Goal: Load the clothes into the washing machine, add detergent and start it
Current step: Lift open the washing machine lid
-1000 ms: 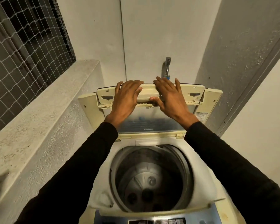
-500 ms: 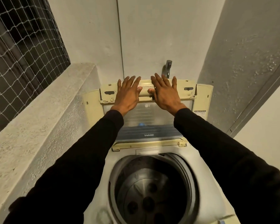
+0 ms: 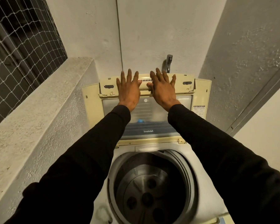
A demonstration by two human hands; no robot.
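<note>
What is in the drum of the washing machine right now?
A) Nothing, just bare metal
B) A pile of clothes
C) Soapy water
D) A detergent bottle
A: the drum shows only its bare metal floor, while the left hand and right hand press flat on the raised lid.

Two arms enter from the lower corners, the left from about 7 o'clock and the right from about 5 o'clock. Both wear long black sleeves, the left sleeve (image 3: 81, 162) and right sleeve (image 3: 217, 152) alike in plain, matte, unmarked fabric ending at the wrists. The left hand (image 3: 128, 89) and right hand (image 3: 162, 90) are bare, without rings, watch or gloves.
</note>
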